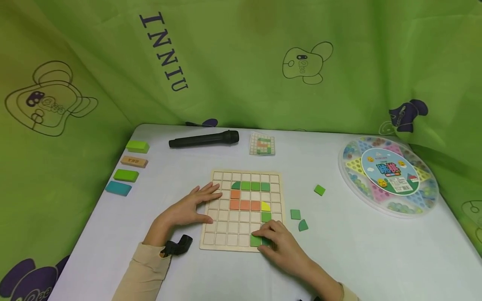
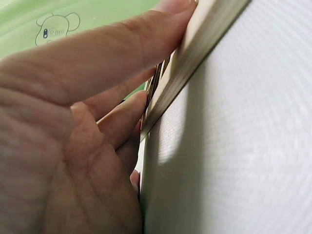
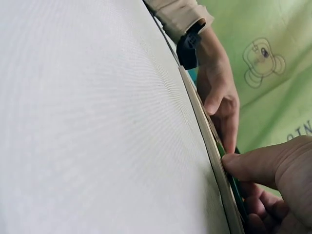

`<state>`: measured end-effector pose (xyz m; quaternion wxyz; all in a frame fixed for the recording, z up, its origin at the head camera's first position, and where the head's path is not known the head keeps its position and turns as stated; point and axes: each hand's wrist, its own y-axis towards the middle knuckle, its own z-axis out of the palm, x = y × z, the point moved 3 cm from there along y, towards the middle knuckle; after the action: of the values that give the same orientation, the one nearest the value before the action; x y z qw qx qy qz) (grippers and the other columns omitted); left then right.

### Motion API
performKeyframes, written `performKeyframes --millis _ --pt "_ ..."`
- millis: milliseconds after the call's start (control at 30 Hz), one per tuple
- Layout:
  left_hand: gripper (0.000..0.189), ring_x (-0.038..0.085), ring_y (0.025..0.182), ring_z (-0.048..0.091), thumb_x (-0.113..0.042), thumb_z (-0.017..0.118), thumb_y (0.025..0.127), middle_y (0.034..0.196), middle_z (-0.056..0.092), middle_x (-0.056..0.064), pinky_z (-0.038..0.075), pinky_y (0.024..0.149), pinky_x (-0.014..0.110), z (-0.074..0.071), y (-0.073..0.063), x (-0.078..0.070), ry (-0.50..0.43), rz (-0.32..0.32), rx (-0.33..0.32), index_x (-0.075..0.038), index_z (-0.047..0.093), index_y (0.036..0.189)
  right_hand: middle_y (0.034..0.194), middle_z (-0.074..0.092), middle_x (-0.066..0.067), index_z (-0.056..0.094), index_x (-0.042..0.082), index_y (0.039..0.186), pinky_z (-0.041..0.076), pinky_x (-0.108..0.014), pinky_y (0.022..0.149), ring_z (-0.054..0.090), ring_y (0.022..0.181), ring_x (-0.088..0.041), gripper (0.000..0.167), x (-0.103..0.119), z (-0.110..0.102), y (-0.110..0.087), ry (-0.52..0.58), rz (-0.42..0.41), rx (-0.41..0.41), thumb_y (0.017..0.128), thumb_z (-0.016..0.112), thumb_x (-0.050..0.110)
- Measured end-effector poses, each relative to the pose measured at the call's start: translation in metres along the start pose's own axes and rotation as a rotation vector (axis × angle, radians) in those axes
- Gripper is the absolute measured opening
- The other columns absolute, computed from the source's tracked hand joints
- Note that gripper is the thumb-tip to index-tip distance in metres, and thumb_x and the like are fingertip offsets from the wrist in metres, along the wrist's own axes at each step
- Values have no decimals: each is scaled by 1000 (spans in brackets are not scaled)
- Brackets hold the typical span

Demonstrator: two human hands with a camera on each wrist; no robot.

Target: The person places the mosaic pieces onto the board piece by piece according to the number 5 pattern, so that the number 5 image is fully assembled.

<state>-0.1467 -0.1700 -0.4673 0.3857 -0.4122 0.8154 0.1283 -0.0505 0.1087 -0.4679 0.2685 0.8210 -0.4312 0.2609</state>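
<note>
A square wooden grid board (image 1: 222,246) lies on the table, with green, orange and yellow tiles in some of its cells. My left hand (image 1: 190,205) rests on the board's left edge, fingers spread; the left wrist view shows the thumb (image 2: 165,14) on the rim. At the lower right corner my right hand (image 1: 282,246) holds a green square tile (image 1: 255,241) between curled forefinger and thumb. Beside that tile, a darker green tile (image 1: 266,242) is partly hidden under the hand. The right wrist view shows the thumb (image 3: 239,165) against a green edge.
Loose green pieces, a square (image 1: 295,214), a quarter-round (image 1: 303,225) and another square (image 1: 319,190), lie right of the board. Behind it are a pattern card (image 1: 262,144) and a black microphone (image 1: 203,139). Coloured blocks (image 1: 126,175) stand left; a round game box (image 1: 389,177) lies right.
</note>
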Motion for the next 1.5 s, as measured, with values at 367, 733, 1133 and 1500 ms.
performKeyframes --millis 367,733,1133,1500 --pt "78 28 147 13 -31 79 74 157 25 5 3 118 53 -2 -5 1 -3 0 -18 -13 45 142 105 56 13 69 19 111 48 -23 81 47 97 -5 35 1 1 4 8 35 35 77 77 13" --pt "78 25 148 10 -31 78 75 157 23 1 1 119 50 0 -2 2 0 -10 6 -14 44 143 110 60 11 67 16 111 47 -22 87 53 104 -8 37 -6 -17 -1 46 -43 -76 76 78 12" --pt "77 26 147 12 -32 78 75 157 24 3 3 119 51 -2 -1 0 25 6 0 -13 45 142 115 61 -10 62 4 120 43 -23 89 54 103 -17 41 -76 -99 -4 -72 226 -283 80 74 6" --pt "77 26 147 11 -32 78 76 157 23 3 2 119 51 -1 -1 -1 7 -1 7 -13 44 143 119 51 -21 58 -1 123 41 -20 80 52 105 -34 38 -137 -123 -4 -175 433 -271 89 66 15"
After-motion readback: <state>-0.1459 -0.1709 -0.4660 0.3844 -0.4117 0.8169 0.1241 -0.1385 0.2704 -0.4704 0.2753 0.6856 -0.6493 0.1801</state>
